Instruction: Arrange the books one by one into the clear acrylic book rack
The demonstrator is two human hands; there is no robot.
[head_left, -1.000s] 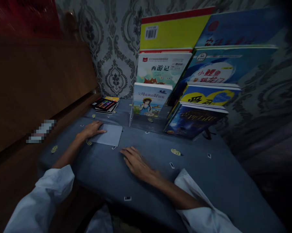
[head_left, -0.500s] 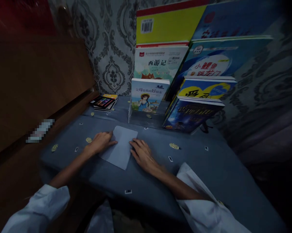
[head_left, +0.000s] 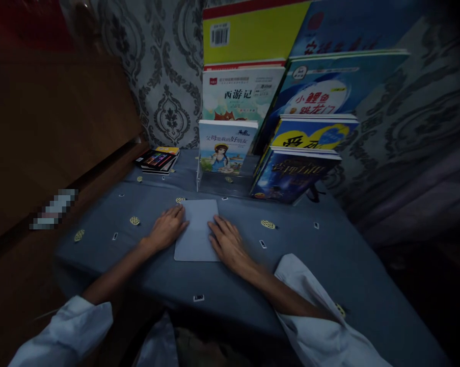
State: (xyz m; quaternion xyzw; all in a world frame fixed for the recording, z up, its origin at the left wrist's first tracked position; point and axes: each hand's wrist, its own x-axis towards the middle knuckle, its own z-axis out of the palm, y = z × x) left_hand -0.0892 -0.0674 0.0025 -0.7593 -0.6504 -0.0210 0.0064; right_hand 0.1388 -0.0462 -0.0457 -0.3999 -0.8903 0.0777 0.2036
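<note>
Frame centre: paper (head_left: 197, 229), flat on table (head_left: 302, 239), between left hand (head_left: 167, 227) and right hand (head_left: 228, 240), both unclenched, resting at edges. Beyond, left of centre: stack (head_left: 159, 160). Upper right: books (head_left: 296, 171) in clear stand (head_left: 222, 188), partly hiding wall (head_left: 171, 114).

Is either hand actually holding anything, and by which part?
Nothing looks gripped: the left hand rests at the left edge of the pale paper, the right hand at its right edge.

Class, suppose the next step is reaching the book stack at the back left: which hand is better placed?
Probably the left hand: it rests at the left edge of the pale rectangle, nearer the book stack. The right hand, across at the right edge, would have farther to reach.
</note>
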